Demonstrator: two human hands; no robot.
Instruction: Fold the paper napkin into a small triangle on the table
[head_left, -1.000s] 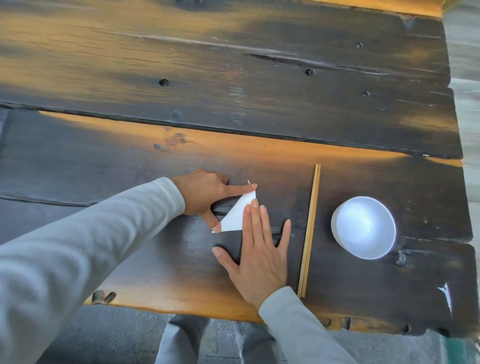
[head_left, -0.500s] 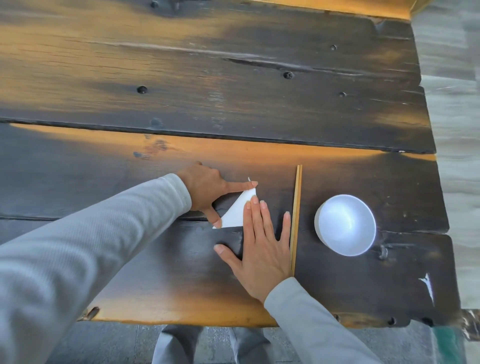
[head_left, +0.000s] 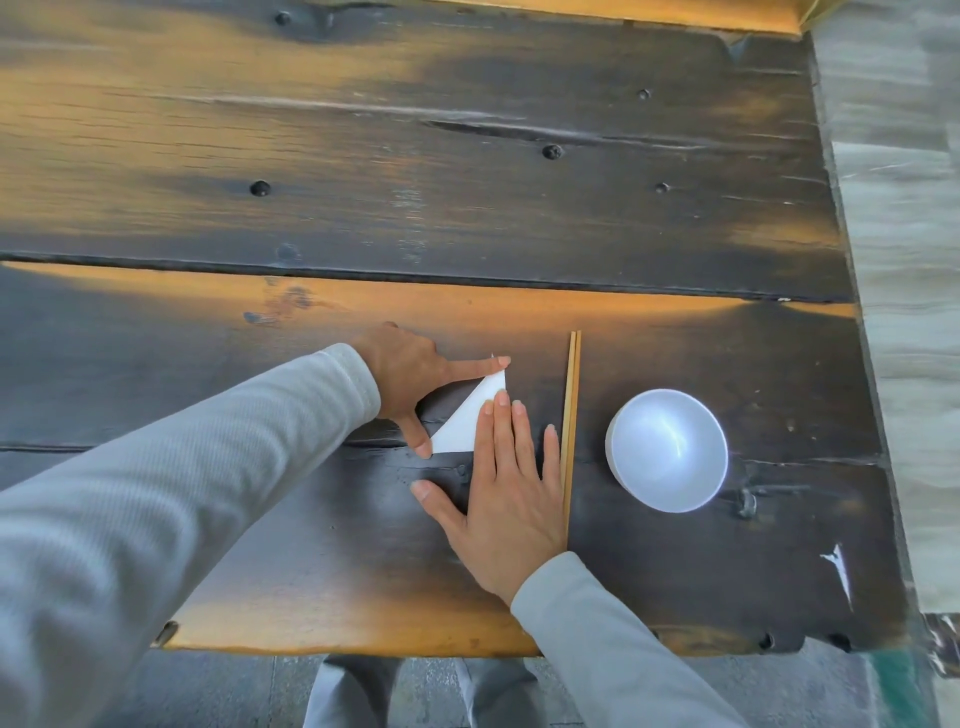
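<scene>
The paper napkin (head_left: 470, 423) lies flat on the wooden desk (head_left: 467, 208), folded into a small white triangle. Its upper point faces 1 o'clock and its lower left point faces 8 o'clock.

Left hand (head_left: 415, 382): positioned at 9 o'clock of the napkin. The index finger is extended along the top of the triangle, its tip at the upper point. The thumb tip presses the lower left point. The remaining fingers are curled. This grip pins the napkin at two corners and encloses nothing.

Right hand (head_left: 506, 499): positioned at 5 o'clock of the napkin. The palm lies flat on the desk, fingers straight and together, thumb spread toward 9 o'clock. The fingertips cover the right edge of the triangle. This grip is open and flat, pressing down on the paper.

A pair of wooden chopsticks (head_left: 570, 426) lies just beside the right hand at 3 o'clock, parallel to its fingers. A white bowl (head_left: 667, 449) stands near the chopsticks, further toward 3 o'clock, apart from them.
</scene>
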